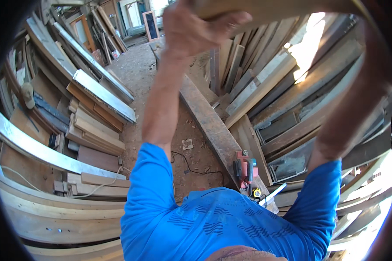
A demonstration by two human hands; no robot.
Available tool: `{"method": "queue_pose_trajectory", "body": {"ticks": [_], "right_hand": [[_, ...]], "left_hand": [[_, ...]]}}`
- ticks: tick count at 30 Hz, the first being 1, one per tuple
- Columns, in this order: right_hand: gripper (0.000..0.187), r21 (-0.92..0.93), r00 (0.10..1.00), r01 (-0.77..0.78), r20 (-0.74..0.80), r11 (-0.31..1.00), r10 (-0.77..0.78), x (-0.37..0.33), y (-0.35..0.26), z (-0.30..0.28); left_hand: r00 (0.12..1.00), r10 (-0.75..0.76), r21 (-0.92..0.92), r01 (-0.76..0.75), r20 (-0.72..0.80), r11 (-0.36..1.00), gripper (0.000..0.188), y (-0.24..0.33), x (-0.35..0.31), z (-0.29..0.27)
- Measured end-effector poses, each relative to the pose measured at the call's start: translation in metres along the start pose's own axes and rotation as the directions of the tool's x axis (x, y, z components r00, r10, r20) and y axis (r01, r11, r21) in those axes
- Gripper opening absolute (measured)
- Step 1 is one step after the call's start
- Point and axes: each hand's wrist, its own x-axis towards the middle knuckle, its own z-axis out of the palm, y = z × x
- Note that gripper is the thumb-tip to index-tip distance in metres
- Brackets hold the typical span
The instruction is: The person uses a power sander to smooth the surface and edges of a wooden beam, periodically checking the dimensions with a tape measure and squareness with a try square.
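My left hand (pixel 191 32) is raised at the top of the view, its fingers closed on the edge of a long wooden board (pixel 287 11). The board spans the top right, close to the camera and cut off by the picture's edge. My right forearm (pixel 353 104) reaches up toward the board's right part; the hand at its end is lost in the dark rim. Below, a red electric planer (pixel 246 169) rests on a long, narrow wooden beam (pixel 213 122). Beside the planer lies a yellow tape measure (pixel 257 192).
Stacked planks (pixel 96 130) line the left side, and many boards (pixel 287 87) lean along the right. A dark cord (pixel 191 167) crosses the dirt floor (pixel 178 135), which has wood chips on it. A framed panel (pixel 151 26) stands at the far end.
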Motion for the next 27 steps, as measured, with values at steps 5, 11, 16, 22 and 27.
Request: {"method": "queue_pose_trajectory", "body": {"ticks": [5, 11, 16, 22, 27], "right_hand": [[0.082, -0.095, 0.979, -0.098, 0.172, 0.991, 0.114, -0.058, 0.087, 0.103], [0.087, -0.085, 0.906, -0.255, 0.327, 0.963, 0.268, -0.166, 0.172, 0.242], [0.081, 0.305, 0.950, -0.230, 0.275, 0.924, 0.146, -0.161, 0.123, 0.292], [0.087, 0.368, 0.986, -0.082, 0.167, 0.926, 0.021, -0.101, 0.062, 0.310], [0.085, 0.458, 0.990, -0.072, 0.143, 0.886, 0.006, -0.074, 0.015, 0.299]], "left_hand": [[0.964, 0.230, 0.076, -0.241, 0.133, 0.968, 0.053, 0.009, 0.027, -0.065], [0.956, 0.294, 0.205, -0.290, 0.012, 0.935, 0.032, 0.043, 0.060, -0.178], [0.960, 0.281, 0.219, -0.272, -0.007, 0.937, 0.032, 0.105, 0.082, -0.241], [0.960, 0.271, 0.290, -0.279, 0.069, 0.915, 0.032, 0.150, 0.085, -0.266], [0.970, 0.229, 0.315, -0.244, 0.086, 0.917, 0.033, 0.163, 0.071, -0.279]]}}
